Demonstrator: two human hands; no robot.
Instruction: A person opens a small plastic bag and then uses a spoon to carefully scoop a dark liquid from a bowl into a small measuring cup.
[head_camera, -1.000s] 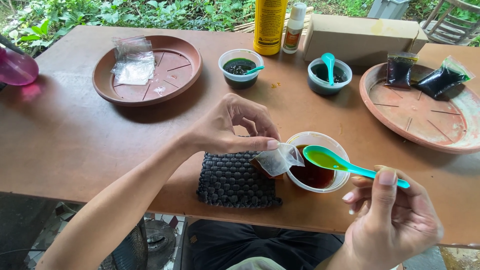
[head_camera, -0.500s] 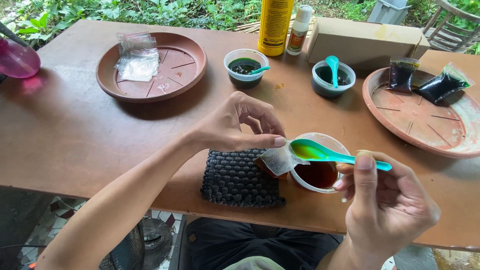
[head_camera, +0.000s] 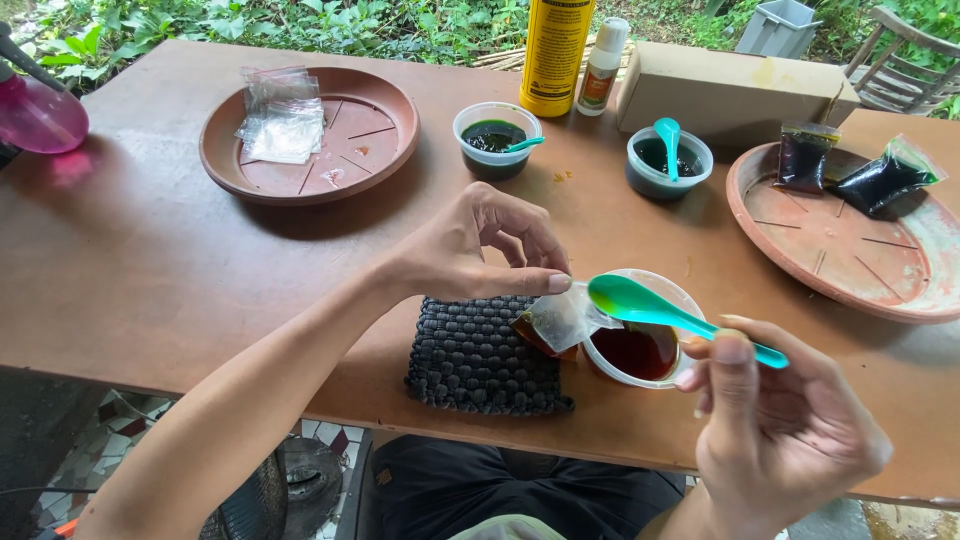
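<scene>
**A:** ok so the left hand (head_camera: 470, 255) has thumb + forefinger pinched on the top edge of a small clear bag (head_camera: 558, 322), which hangs just over the near rim of the white cup (head_camera: 680, 300) w/ some brownish liquid sitting in its bottom corner. The right hand (head_camera: 780, 430) has its fingers clamped on the handle of a green spoon (head_camera: 640, 303), bowl of it right at the bag's mouth, above the dark red liquid in the cup.

**B:** looks risky imo. Bag is floppy and only gripped on one side, so the mouth could fold closed and whatever's on the spoon runs down the outside.

**A:** yeah, onto the black woven mat (head_camera: 480, 350) or the brown table (head_camera: 150, 270) prob. Can't tell how full the spoon is tbh.

**B:** also the bag's low corner is v close to the cup rim. If the pinch slips, the whole bag drops in or tips its liquid out.

**A:** and the spoon handle is held way at the end, so a wobble = drips.
</scene>
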